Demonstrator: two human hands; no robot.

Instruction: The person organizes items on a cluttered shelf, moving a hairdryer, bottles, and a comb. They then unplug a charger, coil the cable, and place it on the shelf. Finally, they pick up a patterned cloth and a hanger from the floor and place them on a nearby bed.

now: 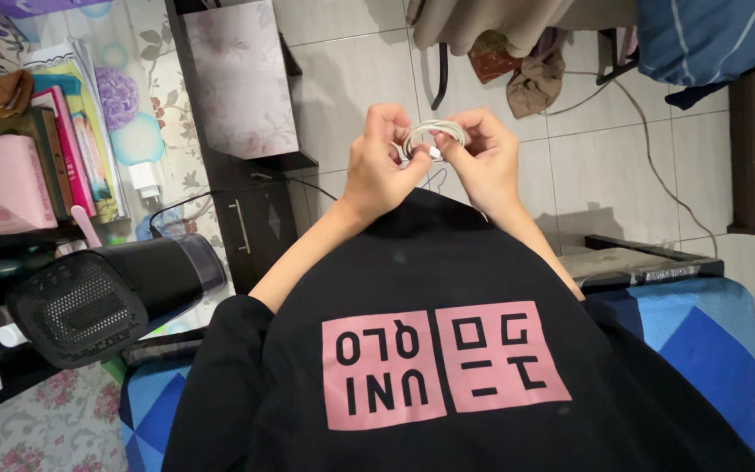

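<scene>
Coiled white cable (432,133), probably rubbery, between fingers (395,140)

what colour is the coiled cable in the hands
White; the coiled cable is pinched between the left hand and right hand, seen in the head view.

Even, soft indoor light; faint shadows on the tiled floor (605,166) (sharp focus, slight wide-angle edge stretch).

A white cable (434,133), wound into a small loose coil, is held above the tiled floor.
</scene>
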